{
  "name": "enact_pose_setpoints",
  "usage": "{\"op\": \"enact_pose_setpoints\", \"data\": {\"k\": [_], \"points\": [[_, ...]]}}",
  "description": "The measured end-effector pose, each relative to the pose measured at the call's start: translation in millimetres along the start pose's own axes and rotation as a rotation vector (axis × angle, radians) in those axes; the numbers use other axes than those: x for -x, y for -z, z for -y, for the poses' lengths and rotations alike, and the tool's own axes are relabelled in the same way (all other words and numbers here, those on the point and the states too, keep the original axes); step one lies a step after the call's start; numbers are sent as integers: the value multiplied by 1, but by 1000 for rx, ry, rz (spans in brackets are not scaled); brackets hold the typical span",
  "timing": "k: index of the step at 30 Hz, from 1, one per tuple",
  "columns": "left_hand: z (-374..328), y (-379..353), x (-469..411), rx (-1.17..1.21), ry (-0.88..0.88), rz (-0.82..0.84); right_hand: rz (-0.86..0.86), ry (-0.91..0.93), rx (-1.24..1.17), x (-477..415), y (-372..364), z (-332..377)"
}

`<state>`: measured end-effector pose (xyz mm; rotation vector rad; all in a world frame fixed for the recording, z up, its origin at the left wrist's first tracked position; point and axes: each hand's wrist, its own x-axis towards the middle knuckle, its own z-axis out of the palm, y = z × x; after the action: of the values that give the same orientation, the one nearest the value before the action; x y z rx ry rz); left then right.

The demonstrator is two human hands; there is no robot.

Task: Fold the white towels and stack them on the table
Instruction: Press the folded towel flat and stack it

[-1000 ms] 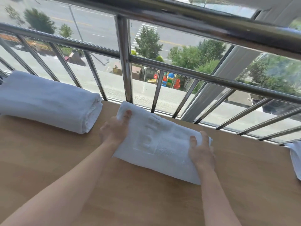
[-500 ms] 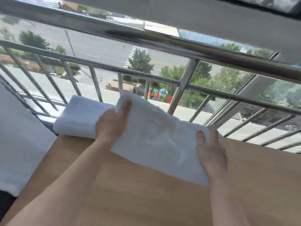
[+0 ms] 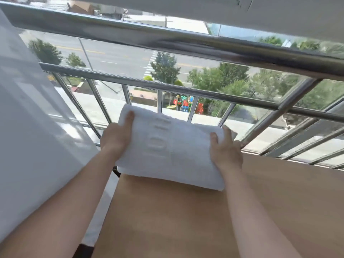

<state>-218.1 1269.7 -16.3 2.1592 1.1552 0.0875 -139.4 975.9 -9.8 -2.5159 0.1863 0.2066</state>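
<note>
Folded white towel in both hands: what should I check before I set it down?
1. Left hand grips the left end of the folded white terry towel, thumb on top: ok.
2. Right hand grips the right end, thumb on top: ok.
3. The fold forms a neat rectangle, no loose flap showing: ok.
4. Towel's left end fully over the light wooden table: cannot tell.
5. Any stack beneath is hidden by the towel: cannot tell.
6. Far edge clear of the steel railing behind: cannot tell.
</note>
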Motion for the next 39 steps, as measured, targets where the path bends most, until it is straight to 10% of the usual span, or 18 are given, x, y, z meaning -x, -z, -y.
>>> {"op": "enact_pose_setpoints", "data": {"k": [15,19,25,39], "points": [[19,-37,-23,-8,-30,6,-9,-99,153,-15,-27,-2],[4,-36,3,-114,-447,-220,-84,-31,409,-4,-18,14],[-34,-77,52,-371,-830,161,6,313,438,13,-43,30],[-34,-86,47,-507,-777,194,57,375,377,18,-48,13]]}}
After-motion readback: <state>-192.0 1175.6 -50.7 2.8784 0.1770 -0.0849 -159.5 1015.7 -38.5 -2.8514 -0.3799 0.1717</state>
